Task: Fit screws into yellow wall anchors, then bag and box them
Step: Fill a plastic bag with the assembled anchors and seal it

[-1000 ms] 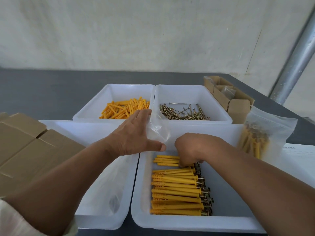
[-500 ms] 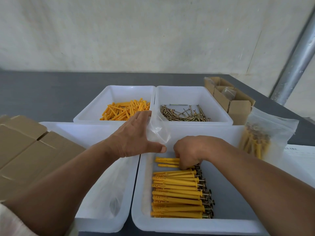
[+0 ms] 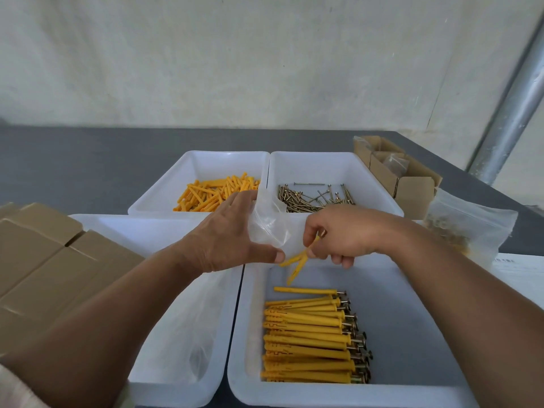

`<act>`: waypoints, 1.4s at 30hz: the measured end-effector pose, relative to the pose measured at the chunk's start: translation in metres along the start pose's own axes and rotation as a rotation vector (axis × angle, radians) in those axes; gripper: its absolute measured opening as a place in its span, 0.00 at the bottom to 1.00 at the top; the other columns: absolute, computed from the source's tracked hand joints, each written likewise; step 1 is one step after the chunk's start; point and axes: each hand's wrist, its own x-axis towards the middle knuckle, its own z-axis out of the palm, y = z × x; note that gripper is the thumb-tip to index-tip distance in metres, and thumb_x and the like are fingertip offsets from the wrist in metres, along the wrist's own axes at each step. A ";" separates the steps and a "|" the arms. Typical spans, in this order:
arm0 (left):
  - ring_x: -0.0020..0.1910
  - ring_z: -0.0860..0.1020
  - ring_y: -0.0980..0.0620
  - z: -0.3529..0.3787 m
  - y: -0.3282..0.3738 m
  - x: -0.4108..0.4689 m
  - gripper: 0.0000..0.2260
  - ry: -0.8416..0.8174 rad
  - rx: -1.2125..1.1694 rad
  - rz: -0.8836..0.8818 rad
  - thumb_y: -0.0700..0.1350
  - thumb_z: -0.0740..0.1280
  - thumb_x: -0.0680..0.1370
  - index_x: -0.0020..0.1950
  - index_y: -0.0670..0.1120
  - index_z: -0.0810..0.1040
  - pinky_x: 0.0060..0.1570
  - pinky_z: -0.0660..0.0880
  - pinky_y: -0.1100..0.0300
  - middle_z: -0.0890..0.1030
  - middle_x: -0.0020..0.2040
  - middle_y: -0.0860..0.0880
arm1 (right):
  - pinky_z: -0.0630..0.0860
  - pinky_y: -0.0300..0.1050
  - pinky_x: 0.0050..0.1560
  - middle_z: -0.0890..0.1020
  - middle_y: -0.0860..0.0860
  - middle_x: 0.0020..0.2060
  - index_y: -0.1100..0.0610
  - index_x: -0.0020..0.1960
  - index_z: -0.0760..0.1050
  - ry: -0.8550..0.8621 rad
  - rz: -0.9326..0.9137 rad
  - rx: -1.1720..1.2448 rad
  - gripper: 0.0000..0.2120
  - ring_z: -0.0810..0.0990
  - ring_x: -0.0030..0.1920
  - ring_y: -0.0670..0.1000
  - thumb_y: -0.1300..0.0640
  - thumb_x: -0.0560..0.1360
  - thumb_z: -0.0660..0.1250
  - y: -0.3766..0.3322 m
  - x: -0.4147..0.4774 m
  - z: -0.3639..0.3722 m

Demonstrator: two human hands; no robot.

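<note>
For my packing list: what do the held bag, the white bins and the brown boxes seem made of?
Bag: clear thin plastic film, glossy; it creases and shows through. Bins: probably plastic, white, slightly translucent, smooth. Boxes: likely cardboard, matte brown, folded flaps.

Right grip (image 3: 338, 237), now up at bag (image 3: 272, 228) with anchors (image 3: 297, 262).

White rectangular plastic bins (image 3: 338, 163): four, two rows of two; loose yellow plastic wall anchors (image 3: 212, 192): one heap, uncountable; loose brass-coloured metal screws (image 3: 312, 198): one heap, uncountable; stacked yellow anchors fitted with screws (image 3: 306, 334): roughly dozen showing; hand-held yellow anchors (image 3: 297, 262): two; empty clear plastic zip bag (image 3: 270, 228): one; filled clear plastic zip bag (image 3: 471, 231): one; open brown cardboard cartons (image 3: 412, 187): at least two; closed brown cardboard boxes (image 3: 38, 245): at least three.
</note>
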 end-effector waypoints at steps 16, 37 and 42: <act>0.59 0.69 0.52 -0.005 -0.001 -0.001 0.43 0.013 0.018 -0.022 0.59 0.80 0.62 0.71 0.52 0.63 0.58 0.71 0.56 0.69 0.62 0.54 | 0.72 0.36 0.26 0.80 0.50 0.29 0.47 0.41 0.80 0.566 -0.307 0.382 0.05 0.75 0.26 0.43 0.57 0.73 0.71 -0.003 -0.025 -0.032; 0.64 0.68 0.55 0.000 0.016 -0.007 0.45 0.078 0.106 0.150 0.59 0.79 0.62 0.74 0.51 0.63 0.62 0.67 0.58 0.70 0.65 0.54 | 0.76 0.37 0.43 0.82 0.40 0.42 0.44 0.46 0.80 0.619 -0.478 0.137 0.04 0.79 0.42 0.44 0.52 0.74 0.72 -0.037 -0.012 0.009; 0.63 0.69 0.54 -0.001 0.015 -0.007 0.44 0.071 0.120 0.150 0.58 0.79 0.62 0.73 0.51 0.64 0.62 0.69 0.57 0.71 0.64 0.53 | 0.72 0.31 0.38 0.80 0.39 0.37 0.44 0.45 0.79 0.512 -0.417 0.036 0.04 0.78 0.39 0.41 0.53 0.73 0.71 -0.035 -0.013 0.007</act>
